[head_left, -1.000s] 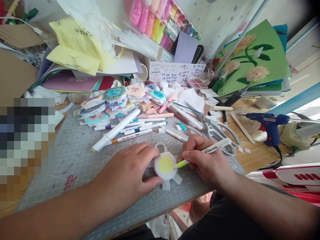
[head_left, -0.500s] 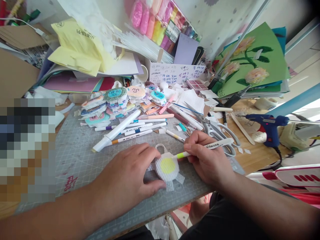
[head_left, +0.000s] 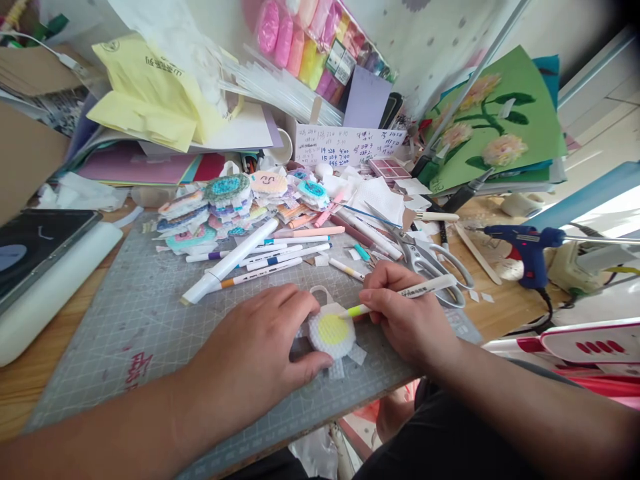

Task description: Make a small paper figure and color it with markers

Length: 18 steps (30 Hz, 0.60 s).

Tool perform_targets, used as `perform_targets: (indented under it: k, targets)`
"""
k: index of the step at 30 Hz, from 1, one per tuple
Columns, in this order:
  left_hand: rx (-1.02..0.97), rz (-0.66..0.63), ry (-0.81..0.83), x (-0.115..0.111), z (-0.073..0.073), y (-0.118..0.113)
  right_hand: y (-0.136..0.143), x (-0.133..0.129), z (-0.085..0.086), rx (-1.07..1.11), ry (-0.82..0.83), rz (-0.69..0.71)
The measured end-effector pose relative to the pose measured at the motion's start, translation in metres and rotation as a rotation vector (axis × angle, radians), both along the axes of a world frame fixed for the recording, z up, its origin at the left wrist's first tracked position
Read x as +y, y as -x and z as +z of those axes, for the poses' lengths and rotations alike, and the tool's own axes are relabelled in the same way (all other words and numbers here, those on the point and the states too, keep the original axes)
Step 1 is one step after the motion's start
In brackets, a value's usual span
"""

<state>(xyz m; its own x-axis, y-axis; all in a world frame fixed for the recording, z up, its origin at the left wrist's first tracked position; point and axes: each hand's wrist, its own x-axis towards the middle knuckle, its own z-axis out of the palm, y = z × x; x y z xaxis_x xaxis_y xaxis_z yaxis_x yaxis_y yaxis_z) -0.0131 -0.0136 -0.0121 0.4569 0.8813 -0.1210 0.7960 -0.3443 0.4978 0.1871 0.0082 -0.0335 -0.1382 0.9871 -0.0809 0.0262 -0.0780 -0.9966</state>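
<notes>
A small round white craft piece [head_left: 315, 339] with a bumpy texture, a yellow centre, a loop on top and little tabs below lies on the grey cutting mat [head_left: 165, 320]. My left hand [head_left: 270, 333] steadies it from the left, fingertips at its upper edge and thumb at its lower edge. In my right hand [head_left: 405, 313] is a white marker [head_left: 425, 289] with a yellow-green front end, held like a pen. Its tip meets the upper right of the yellow centre.
Several markers [head_left: 280, 257] and a white rolled tube [head_left: 233, 260] lie beyond my hands. Stacked colourful craft pieces [head_left: 227, 190] stand behind them. Scissors [head_left: 425, 263] and a blue glue gun [head_left: 527, 243] lie to the right. A tablet-like device [head_left: 45, 247] sits at the left.
The marker tip has shifted slightly down and left on the yellow centre. My left hand keeps its hold, and the whole view has moved a little.
</notes>
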Motion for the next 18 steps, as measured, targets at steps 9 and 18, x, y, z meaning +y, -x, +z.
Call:
perform_targets:
  k: [9, 18]
  targets:
    - [-0.014, 0.001, -0.049, 0.0004, -0.0034, 0.0009, -0.0077, -0.0049, -0.0032, 0.037, 0.054, 0.056]
    - [-0.029, -0.006, -0.035, 0.0013, -0.0024, 0.0007, -0.0040, -0.0054, -0.0009, -0.015, 0.031, 0.055]
